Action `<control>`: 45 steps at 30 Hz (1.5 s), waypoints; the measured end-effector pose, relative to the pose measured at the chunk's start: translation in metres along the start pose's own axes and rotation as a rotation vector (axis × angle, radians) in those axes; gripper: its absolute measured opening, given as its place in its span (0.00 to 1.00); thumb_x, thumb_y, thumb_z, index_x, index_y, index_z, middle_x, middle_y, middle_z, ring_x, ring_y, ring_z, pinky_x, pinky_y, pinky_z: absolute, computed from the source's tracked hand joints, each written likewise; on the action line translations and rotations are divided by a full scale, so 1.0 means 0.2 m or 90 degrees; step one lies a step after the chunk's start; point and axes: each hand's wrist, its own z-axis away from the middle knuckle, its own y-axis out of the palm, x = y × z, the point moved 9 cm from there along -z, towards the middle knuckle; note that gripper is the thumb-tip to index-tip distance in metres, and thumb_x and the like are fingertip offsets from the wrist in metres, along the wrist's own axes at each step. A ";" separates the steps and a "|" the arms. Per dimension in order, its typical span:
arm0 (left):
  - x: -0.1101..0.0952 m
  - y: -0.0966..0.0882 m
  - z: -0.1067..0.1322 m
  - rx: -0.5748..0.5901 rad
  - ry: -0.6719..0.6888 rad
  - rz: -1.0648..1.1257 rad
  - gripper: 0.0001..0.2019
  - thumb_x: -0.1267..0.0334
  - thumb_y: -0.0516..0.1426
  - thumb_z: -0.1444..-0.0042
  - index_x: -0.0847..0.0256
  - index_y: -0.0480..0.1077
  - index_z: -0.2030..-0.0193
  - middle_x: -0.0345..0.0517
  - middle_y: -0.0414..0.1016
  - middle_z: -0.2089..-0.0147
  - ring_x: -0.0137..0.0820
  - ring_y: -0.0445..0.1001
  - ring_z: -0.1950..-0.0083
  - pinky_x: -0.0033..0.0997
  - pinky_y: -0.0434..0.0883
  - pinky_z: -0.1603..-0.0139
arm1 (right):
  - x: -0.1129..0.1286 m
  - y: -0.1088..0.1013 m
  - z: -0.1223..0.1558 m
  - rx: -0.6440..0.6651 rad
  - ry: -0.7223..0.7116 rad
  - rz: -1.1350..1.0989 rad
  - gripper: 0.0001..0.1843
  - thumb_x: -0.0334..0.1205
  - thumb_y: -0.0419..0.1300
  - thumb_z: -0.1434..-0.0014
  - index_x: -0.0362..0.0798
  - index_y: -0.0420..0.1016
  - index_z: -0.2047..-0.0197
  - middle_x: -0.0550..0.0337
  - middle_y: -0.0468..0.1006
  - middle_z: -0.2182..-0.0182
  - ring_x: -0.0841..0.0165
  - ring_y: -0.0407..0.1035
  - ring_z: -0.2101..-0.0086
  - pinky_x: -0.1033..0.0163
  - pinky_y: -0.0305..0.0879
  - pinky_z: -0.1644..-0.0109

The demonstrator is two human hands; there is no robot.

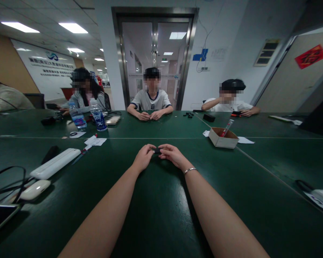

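Observation:
Both my forearms stretch out over the dark green table (161,200). My left hand (143,157) and my right hand (171,154) meet at the middle, fingers curled in a pinch around a small black part (157,151) held between them just above the table top. A thin bracelet (190,170) circles my right wrist.
A small open cardboard box (223,138) with a red-tipped tube stands at right. At left lie a white power strip (55,163), a white mouse (34,190), a phone (0,216) and two water bottles (98,115). Three people sit across, hands on the table.

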 end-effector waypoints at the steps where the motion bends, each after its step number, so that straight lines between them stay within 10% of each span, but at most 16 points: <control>1: -0.01 0.00 0.00 -0.004 0.005 -0.005 0.13 0.63 0.50 0.43 0.59 0.71 0.55 0.45 0.72 0.60 0.30 0.69 0.67 0.29 0.66 0.65 | 0.00 0.00 0.00 -0.001 0.001 0.001 0.11 0.30 0.69 0.49 0.44 0.77 0.61 0.58 0.77 0.68 0.72 0.75 0.71 0.72 0.74 0.68; 45: 0.01 0.00 0.01 -0.010 -0.020 0.003 0.16 0.52 0.46 0.38 0.57 0.70 0.56 0.37 0.68 0.74 0.28 0.67 0.72 0.27 0.61 0.70 | 0.00 0.00 0.00 -0.010 0.008 0.006 0.11 0.29 0.68 0.48 0.44 0.77 0.60 0.58 0.77 0.69 0.72 0.74 0.71 0.70 0.74 0.66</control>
